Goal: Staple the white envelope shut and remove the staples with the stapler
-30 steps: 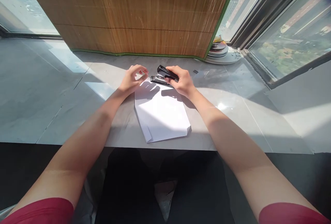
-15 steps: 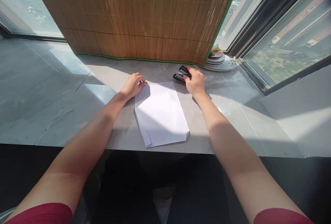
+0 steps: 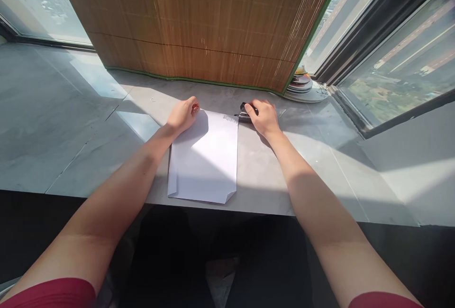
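Note:
White paper (image 3: 204,161) with folded-up lower corners lies on the grey stone sill, and a small dark printed patch shows near its top right corner. At the top left corner of the paper is my left hand (image 3: 183,113), its fingers curled closed on the edge; the fingertips are partly hidden. My right hand (image 3: 265,117) is wrapped round a black stapler (image 3: 244,114). The stapler's front end points left and meets the top right edge of the paper; whether the sheet is between its jaws cannot be made out.
A brown bamboo blind (image 3: 199,23) with a green border hangs down behind the paper. Behind the blind's right corner stands a stack of plates (image 3: 302,87). Windows with dark frames (image 3: 369,23) flank the grey sill (image 3: 71,123), whose front edge runs just below the paper.
The paper has turned and its near end has swung left. My right hand has brought the stapler down to the paper's top right edge. My left hand stays at the top left corner.

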`<state>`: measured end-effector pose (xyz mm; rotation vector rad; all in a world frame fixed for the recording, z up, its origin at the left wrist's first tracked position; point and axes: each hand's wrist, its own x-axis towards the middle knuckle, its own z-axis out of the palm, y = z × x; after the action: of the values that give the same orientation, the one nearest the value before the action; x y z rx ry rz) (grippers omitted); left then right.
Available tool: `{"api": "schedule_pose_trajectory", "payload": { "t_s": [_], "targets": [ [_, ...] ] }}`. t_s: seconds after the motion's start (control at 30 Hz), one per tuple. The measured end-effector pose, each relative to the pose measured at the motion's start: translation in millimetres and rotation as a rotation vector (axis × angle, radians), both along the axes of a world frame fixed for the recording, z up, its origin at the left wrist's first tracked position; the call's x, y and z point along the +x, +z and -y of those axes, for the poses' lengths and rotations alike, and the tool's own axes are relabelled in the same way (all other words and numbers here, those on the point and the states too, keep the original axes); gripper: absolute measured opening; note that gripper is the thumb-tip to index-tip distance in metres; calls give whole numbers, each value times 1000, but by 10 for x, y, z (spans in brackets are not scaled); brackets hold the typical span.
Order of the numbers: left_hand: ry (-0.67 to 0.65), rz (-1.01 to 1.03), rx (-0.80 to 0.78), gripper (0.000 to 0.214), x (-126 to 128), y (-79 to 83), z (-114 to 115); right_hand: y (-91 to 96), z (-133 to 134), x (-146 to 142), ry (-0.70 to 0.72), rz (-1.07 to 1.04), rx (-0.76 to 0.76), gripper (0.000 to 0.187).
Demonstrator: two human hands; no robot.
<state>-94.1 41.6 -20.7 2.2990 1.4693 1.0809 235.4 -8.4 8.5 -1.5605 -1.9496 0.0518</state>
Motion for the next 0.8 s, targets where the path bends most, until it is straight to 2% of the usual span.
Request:
{"api": "schedule_pose_trajectory", "payload": {
  "t_s": [0.2, 0.33, 0.53, 0.8],
  "targets": [
    [57, -13, -34, 6, 39, 61, 41, 72, 28, -51, -104, 5, -22, 64],
    [-8, 20, -31, 9, 77, 106, 72, 59, 13, -78, -133, -5, -23, 68],
    [-105, 53, -17, 13, 124, 168, 153, 75, 28, -104, -296, 19, -42, 64],
    [-108, 78, -5, 13, 147, 167, 149, 86, 44, -134, -288, 67, -13, 64]
  ]
}}
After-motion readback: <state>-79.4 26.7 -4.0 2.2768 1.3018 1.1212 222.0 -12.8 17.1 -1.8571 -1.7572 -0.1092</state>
